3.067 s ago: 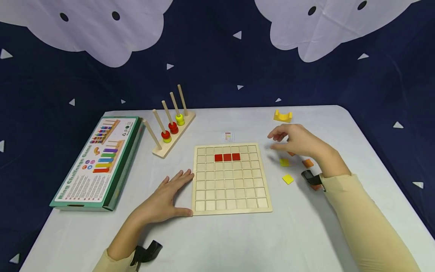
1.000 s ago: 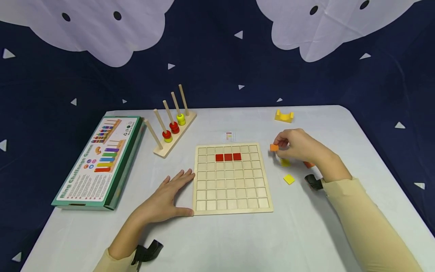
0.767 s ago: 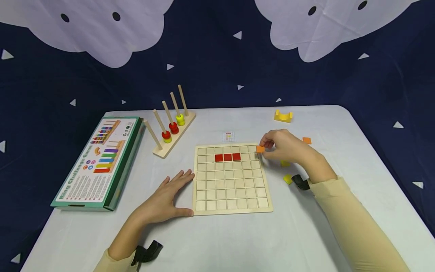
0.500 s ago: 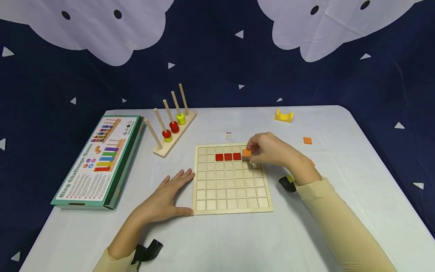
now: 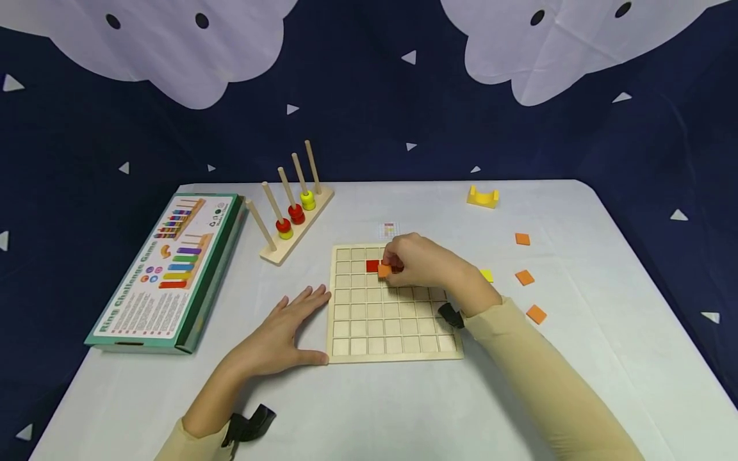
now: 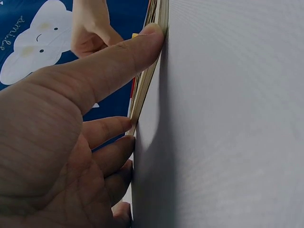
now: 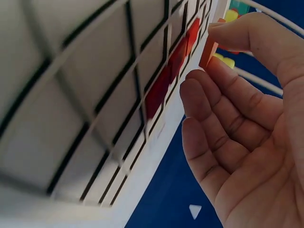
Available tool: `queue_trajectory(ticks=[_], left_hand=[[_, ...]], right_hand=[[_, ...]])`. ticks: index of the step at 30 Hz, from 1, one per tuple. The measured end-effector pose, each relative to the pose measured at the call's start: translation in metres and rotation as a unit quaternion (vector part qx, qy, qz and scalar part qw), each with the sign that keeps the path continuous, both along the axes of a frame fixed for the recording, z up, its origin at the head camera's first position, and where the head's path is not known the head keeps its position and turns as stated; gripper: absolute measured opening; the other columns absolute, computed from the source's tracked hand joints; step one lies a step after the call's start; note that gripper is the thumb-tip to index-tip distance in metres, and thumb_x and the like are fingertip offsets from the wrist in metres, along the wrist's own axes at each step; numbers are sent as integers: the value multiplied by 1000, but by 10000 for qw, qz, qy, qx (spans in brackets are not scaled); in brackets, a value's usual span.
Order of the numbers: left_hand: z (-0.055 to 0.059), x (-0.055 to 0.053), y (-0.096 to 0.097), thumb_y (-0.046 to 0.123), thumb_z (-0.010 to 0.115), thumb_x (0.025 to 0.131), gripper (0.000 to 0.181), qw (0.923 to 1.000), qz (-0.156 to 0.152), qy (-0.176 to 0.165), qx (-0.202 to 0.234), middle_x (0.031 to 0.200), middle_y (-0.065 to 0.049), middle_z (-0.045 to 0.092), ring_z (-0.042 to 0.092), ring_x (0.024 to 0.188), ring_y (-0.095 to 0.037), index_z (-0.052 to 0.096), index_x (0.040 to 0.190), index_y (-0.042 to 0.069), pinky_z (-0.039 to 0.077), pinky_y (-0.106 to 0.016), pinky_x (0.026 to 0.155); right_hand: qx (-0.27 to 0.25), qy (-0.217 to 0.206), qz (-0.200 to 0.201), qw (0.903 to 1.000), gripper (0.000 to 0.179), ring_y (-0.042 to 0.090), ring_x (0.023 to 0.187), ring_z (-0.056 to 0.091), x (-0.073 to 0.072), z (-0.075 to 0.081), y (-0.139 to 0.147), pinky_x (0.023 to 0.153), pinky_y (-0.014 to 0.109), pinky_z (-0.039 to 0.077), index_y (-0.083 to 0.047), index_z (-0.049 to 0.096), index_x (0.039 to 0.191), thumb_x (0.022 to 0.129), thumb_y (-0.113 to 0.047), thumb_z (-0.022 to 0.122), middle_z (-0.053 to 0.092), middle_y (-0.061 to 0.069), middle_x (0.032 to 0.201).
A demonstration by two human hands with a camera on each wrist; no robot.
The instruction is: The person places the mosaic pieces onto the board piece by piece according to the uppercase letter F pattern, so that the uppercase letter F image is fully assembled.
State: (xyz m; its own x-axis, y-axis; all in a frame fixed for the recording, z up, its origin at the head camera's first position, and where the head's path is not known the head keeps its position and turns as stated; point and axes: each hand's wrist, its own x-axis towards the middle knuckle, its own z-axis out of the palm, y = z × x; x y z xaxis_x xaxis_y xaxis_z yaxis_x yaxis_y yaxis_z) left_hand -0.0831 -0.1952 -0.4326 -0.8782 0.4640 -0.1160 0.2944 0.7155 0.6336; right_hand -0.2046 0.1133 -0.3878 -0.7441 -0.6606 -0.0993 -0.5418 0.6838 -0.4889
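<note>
Tile [image 5: 384, 271]: likely light, stiff; hold by edges | right hand [image 5: 423, 260]: fingers pinching it, over far board [image 5: 375, 329] | left hand [image 5: 275, 342]: fingers apart, touching board's left edge

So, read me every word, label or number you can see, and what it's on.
"Ring Challenging Game": box.
"smile": backdrop, in the left wrist view.
Too small to read: the box's remaining print, and any marks on the card.

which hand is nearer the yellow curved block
Right. The right hand is above the board, in front and left of the yellow curved block; the left hand is farther, at the board's left edge.
</note>
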Motion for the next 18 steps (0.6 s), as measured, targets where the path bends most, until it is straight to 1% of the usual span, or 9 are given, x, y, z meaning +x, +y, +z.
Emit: queue_trajectory(ticks=[3, 8, 18], left_hand=[[0, 0, 1, 38, 97, 77, 107, 10000, -2, 9, -2, 175, -11, 36, 27, 165, -40, 43, 165, 12, 11, -75, 129], [-2, 0, 1, 39, 96, 77, 107, 10000, -30, 43, 14, 175, -11, 37, 27, 165, -40, 42, 165, 11, 12, -76, 129], [-1, -1, 0, 40, 96, 77, 108, 9999, -63, 80, -37, 175, -11, 37, 27, 165, -40, 42, 165, 11, 13, -77, 128]], right_hand=[[150, -48, 68, 9999, 14, 16, 80, 56, 2, -1, -9, 75, 31, 50, -7, 74, 97, 87, -13, 81, 65, 1, 87], [381, -119, 17, 9992, 18, 18, 84, 56, 6, -2, -16, 77, 32, 49, -7, 74, 99, 86, -15, 81, 64, 2, 92], [398, 103, 135, 9991, 15, 17, 85, 57, 8, -7, -19, 75, 30, 48, -8, 75, 99, 88, -14, 81, 66, 3, 99]])
